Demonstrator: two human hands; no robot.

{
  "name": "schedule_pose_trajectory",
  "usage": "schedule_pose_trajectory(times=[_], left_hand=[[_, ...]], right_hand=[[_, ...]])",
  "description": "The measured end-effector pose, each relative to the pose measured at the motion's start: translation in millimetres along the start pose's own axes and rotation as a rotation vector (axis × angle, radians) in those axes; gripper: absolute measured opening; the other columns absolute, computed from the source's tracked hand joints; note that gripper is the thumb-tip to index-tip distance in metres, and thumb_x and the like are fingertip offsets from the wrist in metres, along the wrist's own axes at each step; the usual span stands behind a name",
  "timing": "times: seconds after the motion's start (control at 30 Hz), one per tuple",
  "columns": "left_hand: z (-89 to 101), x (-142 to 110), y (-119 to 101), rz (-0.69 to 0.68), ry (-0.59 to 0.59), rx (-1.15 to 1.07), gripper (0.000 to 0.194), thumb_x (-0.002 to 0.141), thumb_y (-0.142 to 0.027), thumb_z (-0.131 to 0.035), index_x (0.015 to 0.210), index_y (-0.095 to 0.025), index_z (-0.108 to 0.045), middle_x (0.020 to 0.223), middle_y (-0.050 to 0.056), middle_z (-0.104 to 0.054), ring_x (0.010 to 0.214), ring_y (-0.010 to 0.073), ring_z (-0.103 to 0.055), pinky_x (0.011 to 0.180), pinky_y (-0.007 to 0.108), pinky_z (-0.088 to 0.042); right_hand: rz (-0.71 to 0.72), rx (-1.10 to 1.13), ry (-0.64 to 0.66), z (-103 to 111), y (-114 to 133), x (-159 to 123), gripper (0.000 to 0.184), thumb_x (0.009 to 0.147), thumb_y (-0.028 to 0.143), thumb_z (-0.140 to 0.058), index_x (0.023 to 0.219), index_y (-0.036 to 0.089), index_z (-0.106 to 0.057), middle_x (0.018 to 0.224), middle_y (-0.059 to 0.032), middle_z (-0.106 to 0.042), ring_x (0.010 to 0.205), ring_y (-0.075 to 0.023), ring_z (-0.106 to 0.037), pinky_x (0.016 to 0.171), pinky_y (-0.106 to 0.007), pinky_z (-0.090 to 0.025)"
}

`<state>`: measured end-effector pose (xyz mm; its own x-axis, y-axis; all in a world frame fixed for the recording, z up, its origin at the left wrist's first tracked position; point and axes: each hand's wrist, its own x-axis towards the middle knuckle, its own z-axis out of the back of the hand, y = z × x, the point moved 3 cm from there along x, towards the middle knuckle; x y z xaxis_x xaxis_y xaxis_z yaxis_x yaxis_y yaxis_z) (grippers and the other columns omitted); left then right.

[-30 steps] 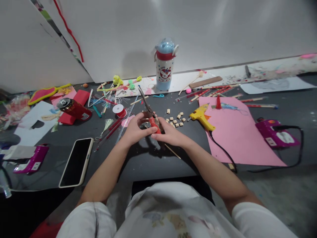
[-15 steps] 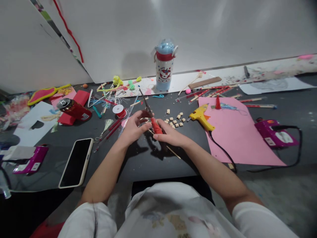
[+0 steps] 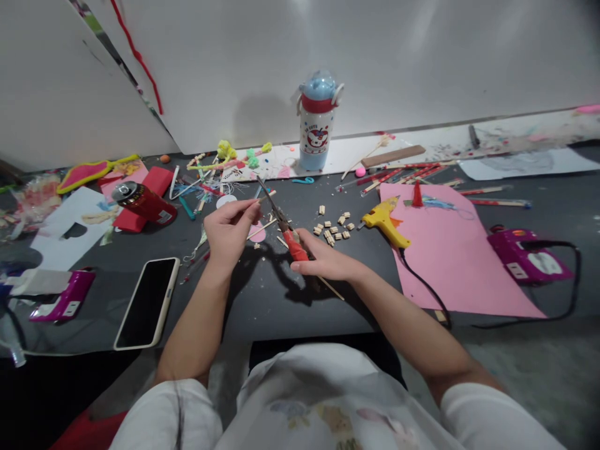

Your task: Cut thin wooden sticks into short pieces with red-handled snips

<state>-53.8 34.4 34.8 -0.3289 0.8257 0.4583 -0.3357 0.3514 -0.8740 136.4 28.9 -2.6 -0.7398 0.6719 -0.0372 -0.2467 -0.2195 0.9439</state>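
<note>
Scissors: the red-handled pair [image 3: 296, 246] is in the right hand [image 3: 324, 255], held up over the dark table [image 3: 272, 315], blades slanting away and leftward. Can't really tell how far apart the blades are.
Right hand: mostly closed, curled round the red handles with the thumb along the near side, so that's a decent hold.
Left hand: this one [image 3: 229, 230] is off the handles, thumb and fingertips pinched together just beside the blades. Might be a tiny bit of something in there, too small to tell.
Scissors feel: I'd guess stiff metal with some weight toward the handles, not fragile. The red part looks wrapped, so probably grippy. Hold there and keep fingers off the blades.
Thin sticks: one [image 3: 332, 289] lies on the table near the right hand, another [image 3: 262, 229] near the left. Probably super light, stiff but snappable; pinch close to the middle.
Wood bits: a loose bunch [image 3: 330, 239] sits past the right hand, near the glue gun [image 3: 385, 219]. Look light and dry, easy to knock about, so fingertips on the sides imo.
Glue gun: yellow, lying partly on the pink sheet [image 3: 450, 262]; grab the handle, never the nozzle.
</note>
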Motion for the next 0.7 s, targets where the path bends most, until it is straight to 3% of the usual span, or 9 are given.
schedule_pose_trajectory(times=[0.23, 0.43, 0.7], left_hand=[[1.4, -1.0, -6.5, -0.008, 0.028, 0.054, 0.019, 0.076, -0.033, -0.068, 0.074, -0.016, -0.074, 0.054, 0.000, -0.064, 0.047, 0.0078, -0.056, 0.047, 0.019, -0.045], [5.2, 1.7, -1.7, 0.011, 0.033, 0.030, 0.019, 0.074, -0.035, -0.070, 0.074, -0.016, -0.075, 0.051, 0.000, -0.062, 0.044, 0.0067, -0.053, 0.044, 0.018, -0.042], [7.3, 4.6, 2.3, 0.076, 0.098, -0.005, 0.023, 0.073, -0.035, -0.070, 0.090, -0.022, -0.075, 0.059, 0.000, -0.063, 0.048, 0.0052, -0.049, 0.046, 0.017, -0.040]], right_hand=[[-0.024, 0.018, 0.043, 0.0, 2.3, -0.5, 0.049, 0.075, 0.052, -0.060, 0.101, 0.016, -0.038, 0.089, -0.0026, -0.047, 0.078, -0.0164, -0.046, 0.071, -0.032, -0.039], [0.015, 0.021, 0.047, 0.5, 0.6, -0.1, 0.048, 0.075, 0.053, -0.058, 0.101, 0.017, -0.040, 0.090, -0.0030, -0.046, 0.083, -0.0181, -0.045, 0.076, -0.034, -0.039], [0.011, 0.019, 0.032, 4.1, -4.3, 1.1, 0.053, 0.075, 0.057, -0.056, 0.105, 0.016, -0.041, 0.094, -0.0048, -0.047, 0.084, -0.0194, -0.045, 0.077, -0.036, -0.040]])
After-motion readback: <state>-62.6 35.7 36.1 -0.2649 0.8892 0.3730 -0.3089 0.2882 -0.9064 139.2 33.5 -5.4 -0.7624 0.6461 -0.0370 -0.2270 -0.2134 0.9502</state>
